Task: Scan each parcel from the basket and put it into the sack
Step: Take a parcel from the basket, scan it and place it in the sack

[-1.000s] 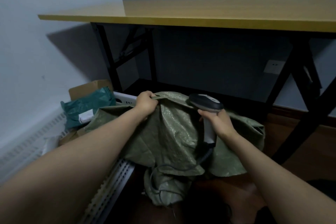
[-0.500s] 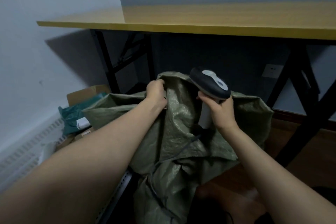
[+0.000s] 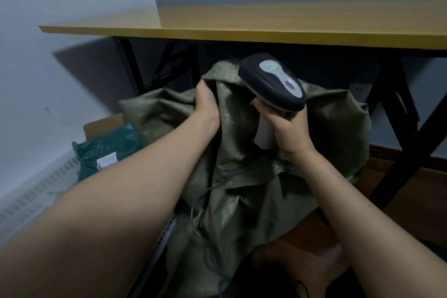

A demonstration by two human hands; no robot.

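Just changed: the left hand (image 3: 205, 106) and right hand (image 3: 290, 133) have hauled the sack (image 3: 266, 189) upward, and its rim now stands higher.
Meaning: probably the mouth is being opened for the next parcel; neither hand carries one.
Left hand: fingers clenched on bunched rim cloth.
Right hand: fingers wrapped round the scanner (image 3: 273, 82) handle; possibly pinching cloth too, the view is unclear.
Sack: olive, woven and crumpled, hanging between the arms beside the basket (image 3: 31, 198).
Waiting: a teal parcel (image 3: 108, 147) in the basket.
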